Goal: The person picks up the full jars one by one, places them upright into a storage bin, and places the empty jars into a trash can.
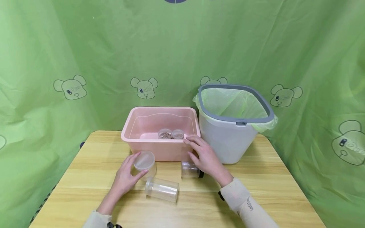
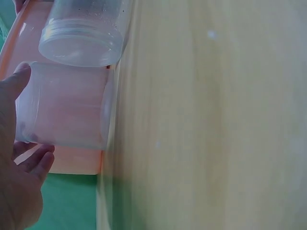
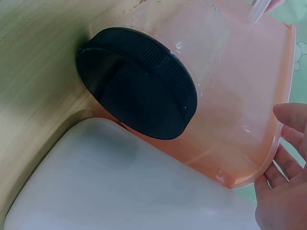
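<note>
My left hand [image 1: 125,175] holds a clear plastic jar [image 1: 144,161] that stands upright with a cloudy lid. Its thumb and fingers lie on opposite sides of that jar's top, as the left wrist view also shows. A second clear jar [image 1: 163,190] lies on its side nearer me. Against the front of the pink tub [image 1: 154,150] lies a third jar [image 1: 188,170] with a black screw lid [image 3: 139,81]. Above this one, my right hand [image 1: 203,155] has loosely spread fingers at the tub's right front rim, holding nothing.
Inside the tub, two small round clear containers [image 1: 165,134] show brownish bits. To the tub's right stands a white bin [image 1: 228,142] with a grey rim and a green liner bag [image 1: 233,101]. A green printed curtain [image 1: 108,63] hangs behind the wooden table [image 1: 85,177].
</note>
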The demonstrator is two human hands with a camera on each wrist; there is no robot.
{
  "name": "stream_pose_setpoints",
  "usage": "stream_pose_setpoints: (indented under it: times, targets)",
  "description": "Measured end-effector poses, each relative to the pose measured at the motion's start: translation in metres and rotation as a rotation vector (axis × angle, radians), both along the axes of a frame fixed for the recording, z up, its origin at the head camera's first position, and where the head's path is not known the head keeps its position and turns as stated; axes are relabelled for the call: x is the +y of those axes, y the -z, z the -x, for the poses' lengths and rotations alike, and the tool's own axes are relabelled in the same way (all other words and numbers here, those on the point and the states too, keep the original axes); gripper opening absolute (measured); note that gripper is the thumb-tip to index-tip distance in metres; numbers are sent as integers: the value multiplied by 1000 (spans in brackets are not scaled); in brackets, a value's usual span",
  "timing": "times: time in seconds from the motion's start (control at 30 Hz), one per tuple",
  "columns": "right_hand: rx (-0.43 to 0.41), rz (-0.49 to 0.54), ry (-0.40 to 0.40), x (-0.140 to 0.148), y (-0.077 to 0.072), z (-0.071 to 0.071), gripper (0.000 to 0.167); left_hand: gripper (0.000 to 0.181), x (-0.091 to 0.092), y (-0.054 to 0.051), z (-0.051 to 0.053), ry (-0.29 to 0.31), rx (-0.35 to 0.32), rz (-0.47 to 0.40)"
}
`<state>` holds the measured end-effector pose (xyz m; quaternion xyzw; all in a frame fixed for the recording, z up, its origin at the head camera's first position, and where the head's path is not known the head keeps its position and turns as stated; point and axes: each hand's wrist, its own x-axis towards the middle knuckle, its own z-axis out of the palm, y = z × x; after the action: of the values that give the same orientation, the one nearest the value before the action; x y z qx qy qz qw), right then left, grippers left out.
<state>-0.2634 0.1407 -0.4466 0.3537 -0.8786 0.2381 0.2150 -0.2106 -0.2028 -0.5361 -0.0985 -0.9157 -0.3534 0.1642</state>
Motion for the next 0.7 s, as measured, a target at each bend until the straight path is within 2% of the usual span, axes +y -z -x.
stream_pose_setpoints:
  times: [0.2,0.33,0.4,0.53,0.63,0.7]
  targets:
    - [-27,-29,19,-1,-2,-2,54,85,-1,3,0,2,10,-45]
    - [5,8,4,0,-15,-11,56,83,0,0,-4,2,44,-48]
    - [77,60,-17,2,-29,-17,57,83,2,-6,-7,5,78,-46]
    - [304,194,-19,16,-66,-23,54,84,7,-23,-10,24,162,-30]
    - [435,303,73,40,-90,-22,47,84,10,-39,-12,47,227,-20]
    - [464,381,172,59,-102,-20,42,85,12,-48,-14,64,267,-17]
